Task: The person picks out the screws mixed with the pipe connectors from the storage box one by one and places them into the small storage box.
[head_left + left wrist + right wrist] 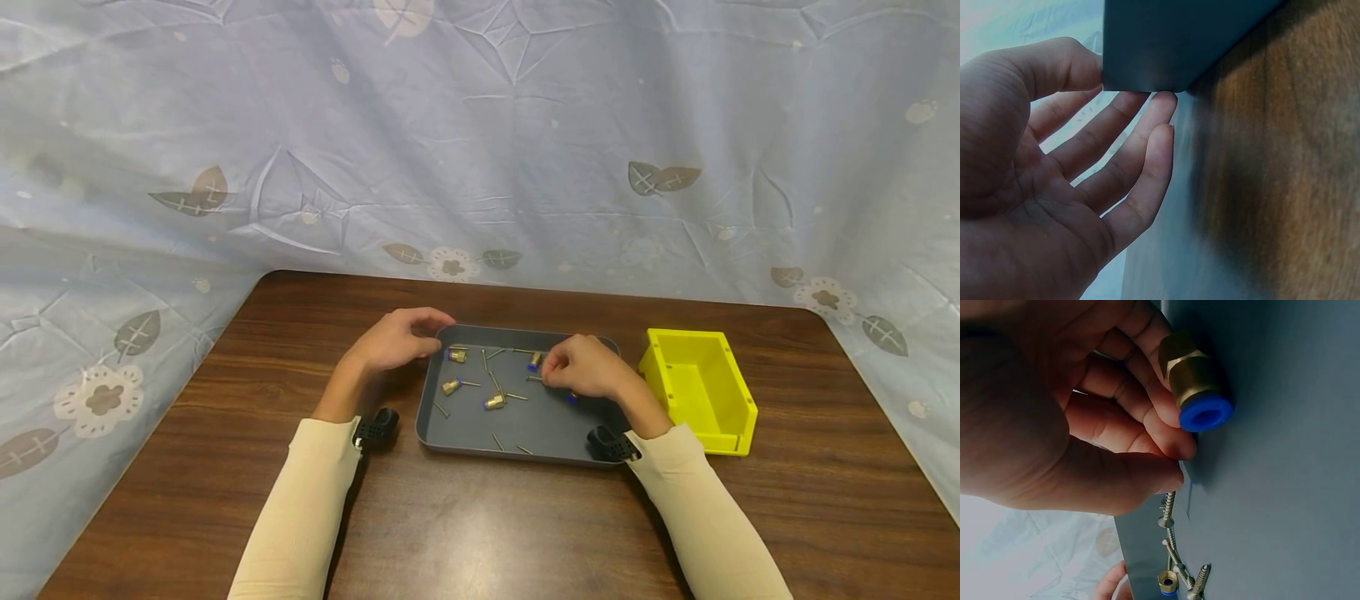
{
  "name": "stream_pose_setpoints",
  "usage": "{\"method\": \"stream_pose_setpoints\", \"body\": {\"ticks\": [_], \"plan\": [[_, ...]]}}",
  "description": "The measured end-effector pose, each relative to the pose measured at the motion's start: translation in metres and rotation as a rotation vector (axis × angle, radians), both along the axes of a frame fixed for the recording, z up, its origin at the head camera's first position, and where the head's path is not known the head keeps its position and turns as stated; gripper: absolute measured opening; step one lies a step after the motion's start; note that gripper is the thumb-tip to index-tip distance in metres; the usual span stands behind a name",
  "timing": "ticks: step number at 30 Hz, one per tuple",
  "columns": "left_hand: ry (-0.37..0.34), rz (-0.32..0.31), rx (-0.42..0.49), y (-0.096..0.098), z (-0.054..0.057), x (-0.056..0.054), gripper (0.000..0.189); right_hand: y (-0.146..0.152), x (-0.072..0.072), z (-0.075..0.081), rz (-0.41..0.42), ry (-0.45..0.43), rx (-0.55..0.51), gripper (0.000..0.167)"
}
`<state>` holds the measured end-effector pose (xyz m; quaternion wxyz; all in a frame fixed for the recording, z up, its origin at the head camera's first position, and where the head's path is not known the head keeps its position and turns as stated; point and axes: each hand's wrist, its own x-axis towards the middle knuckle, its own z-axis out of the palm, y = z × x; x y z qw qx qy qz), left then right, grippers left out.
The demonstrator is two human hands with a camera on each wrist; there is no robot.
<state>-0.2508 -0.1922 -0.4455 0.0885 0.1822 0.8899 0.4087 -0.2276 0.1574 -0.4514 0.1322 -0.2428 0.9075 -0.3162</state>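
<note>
Screw [1170, 504]: pinched in the grip of the right hand [588, 367].
Tray [540, 423]: touched loosely at one corner by the left hand [393, 339].
Pick-up: seemingly underway; steady lift called for.

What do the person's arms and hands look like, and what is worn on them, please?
The left sleeve and right sleeve are plain cream, long, and end short of the hands. Beside the cuffs are black bands with small holes, a left band and a right band. The left hand and right hand are bare; no gloves or rings can be seen.
</note>
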Motion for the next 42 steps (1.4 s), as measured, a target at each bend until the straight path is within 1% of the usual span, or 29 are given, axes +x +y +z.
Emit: {"method": "stream_pose_setpoints", "body": {"ticks": [13,22,33,42], "plan": [[-0.010,-0.008,0.008,-0.0001,0.0002,-0.0012,0.044,0.0004,-0.0007,-0.0003,-0.007,-0.013,0.000,0.008],[-0.012,0.000,0.004,0.0005,0.0017,0.0000,0.045,0.0001,-0.0003,0.0009,-0.008,-0.016,-0.004,0.009],[-0.003,-0.018,0.005,-0.0002,0.0011,-0.0018,0.045,0.0002,-0.0002,0.0024,-0.014,-0.015,-0.004,0.008],[-0.012,-0.022,0.010,-0.0010,0.0016,-0.0002,0.044,0.0005,0.0007,0.0038,-0.012,-0.022,0.004,0.008]]}}
